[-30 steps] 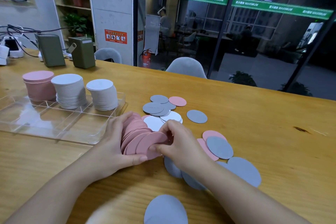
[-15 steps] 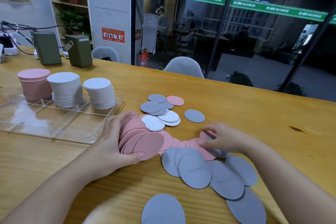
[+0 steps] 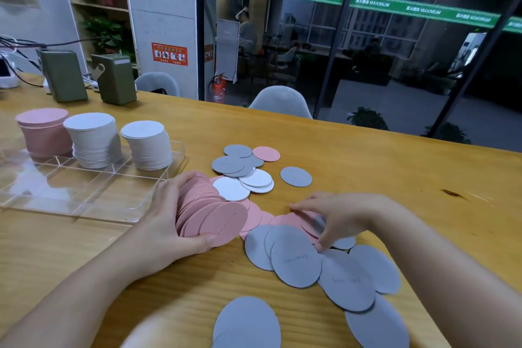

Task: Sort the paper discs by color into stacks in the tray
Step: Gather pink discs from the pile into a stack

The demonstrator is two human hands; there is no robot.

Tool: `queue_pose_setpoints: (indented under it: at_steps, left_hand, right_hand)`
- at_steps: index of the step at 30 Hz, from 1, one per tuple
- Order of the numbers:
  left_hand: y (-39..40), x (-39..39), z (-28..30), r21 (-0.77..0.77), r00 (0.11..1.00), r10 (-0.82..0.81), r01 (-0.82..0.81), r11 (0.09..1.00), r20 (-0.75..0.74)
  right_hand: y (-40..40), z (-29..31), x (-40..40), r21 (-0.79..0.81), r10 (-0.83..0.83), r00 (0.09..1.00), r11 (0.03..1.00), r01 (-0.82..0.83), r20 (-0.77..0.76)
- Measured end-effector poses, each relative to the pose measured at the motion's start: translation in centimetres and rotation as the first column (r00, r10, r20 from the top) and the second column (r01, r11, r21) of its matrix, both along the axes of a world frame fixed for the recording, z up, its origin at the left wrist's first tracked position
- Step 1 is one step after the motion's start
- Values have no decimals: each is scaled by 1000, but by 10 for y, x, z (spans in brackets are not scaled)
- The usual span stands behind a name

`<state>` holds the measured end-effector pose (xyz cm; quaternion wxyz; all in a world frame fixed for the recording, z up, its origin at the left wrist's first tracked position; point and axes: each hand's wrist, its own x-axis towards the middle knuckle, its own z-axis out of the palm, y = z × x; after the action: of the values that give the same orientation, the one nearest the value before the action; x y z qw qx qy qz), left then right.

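My left hand [image 3: 166, 215] grips a thick sheaf of pink discs [image 3: 209, 215] stood on edge on the table, right of the clear tray [image 3: 93, 198]. My right hand [image 3: 341, 215] lies over loose pink discs [image 3: 293, 219], fingers curled on them, thumb against a grey disc. Several grey discs [image 3: 296, 260] are fanned out in front of that hand. Farther back lies a small heap of grey, white [image 3: 231, 189] and one pink disc [image 3: 266, 153]. In the tray stand a pink stack [image 3: 43, 130], a grey-white stack [image 3: 93, 138] and a white stack [image 3: 148, 147].
Two green boxes [image 3: 114, 79] and cables stand at the table's back left. A lone grey disc [image 3: 296, 176] lies apart to the right of the heap. Another grey disc [image 3: 247, 325] lies near the front edge. Grey chairs [image 3: 281, 102] stand beyond the table's far edge.
My right hand left the pink sheaf and moved right onto the loose pink discs, uncovering the fanned grey ones. My left hand stays on the sheaf.
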<state>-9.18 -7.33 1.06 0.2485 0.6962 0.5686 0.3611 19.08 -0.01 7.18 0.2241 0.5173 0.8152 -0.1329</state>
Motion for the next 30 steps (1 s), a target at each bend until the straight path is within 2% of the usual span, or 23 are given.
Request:
queue_pose_setpoints:
  at_steps: [3, 7, 19, 22, 25, 30]
  left_hand:
    - [0, 0, 0, -1, 1000, -4, 4, 1000, -5]
    - [1, -1, -1, -4, 1000, -3, 3, 1000, -5]
    - [2, -1, -4, 14, 1000, 14, -14, 1000, 1]
    - [2, 0, -3, 18, 1000, 13, -13, 1000, 11]
    - [1, 1, -1, 22, 1000, 11, -12, 1000, 15]
    - [0, 0, -1, 19, 1000, 16, -16, 1000, 17]
  right_hand:
    - [1, 0, -9, 14, 60, 997, 998, -61, 38]
    - [8, -1, -19, 17, 104, 994, 994, -104, 16]
    - [26, 7, -27, 18, 43, 998, 999, -44, 49]
    - [28, 5, -20, 59, -6, 999, 998, 8, -44]
    - [29, 0, -11, 136, -35, 968, 988, 71, -250]
    - [29, -2, -7, 264, 43, 873, 959, 100, -486]
